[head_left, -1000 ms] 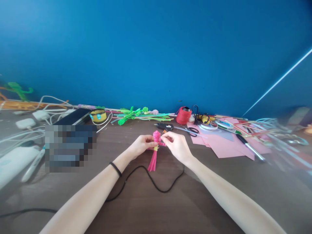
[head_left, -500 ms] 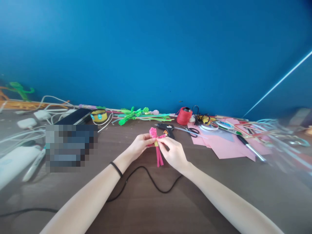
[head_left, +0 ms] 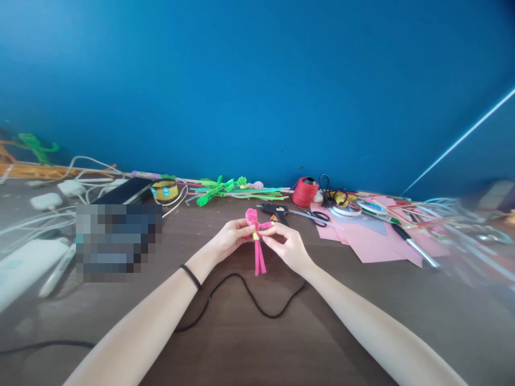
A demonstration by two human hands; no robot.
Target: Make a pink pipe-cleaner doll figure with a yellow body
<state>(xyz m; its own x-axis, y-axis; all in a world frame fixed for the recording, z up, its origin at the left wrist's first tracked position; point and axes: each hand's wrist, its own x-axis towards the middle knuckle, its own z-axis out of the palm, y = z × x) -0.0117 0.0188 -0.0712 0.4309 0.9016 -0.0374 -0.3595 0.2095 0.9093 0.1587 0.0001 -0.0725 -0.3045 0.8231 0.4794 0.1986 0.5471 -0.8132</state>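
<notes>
A small pink pipe-cleaner figure [head_left: 251, 216] is held upright over the table, with a yellow band round its middle and two pink strands hanging down. My left hand [head_left: 233, 239] pinches it from the left at the middle; a black band circles that wrist. From the right, my right hand [head_left: 285, 244] has thumb and fingertips closed on the figure's short pink side arm. Just behind the hands lies a black glue gun [head_left: 277, 211].
A black cable [head_left: 257, 304] curves across the table below the hands. Behind are green pipe cleaners [head_left: 217, 192] and a red spool [head_left: 304, 192]. Black scissors [head_left: 319, 218], pink paper [head_left: 370, 244] and a marker [head_left: 416, 246] lie right. Chargers [head_left: 46, 201] lie left.
The right hand has shifted slightly right along the pink side arm, showing more of it. The pink figure has tilted a little, its strands swinging slightly left.
</notes>
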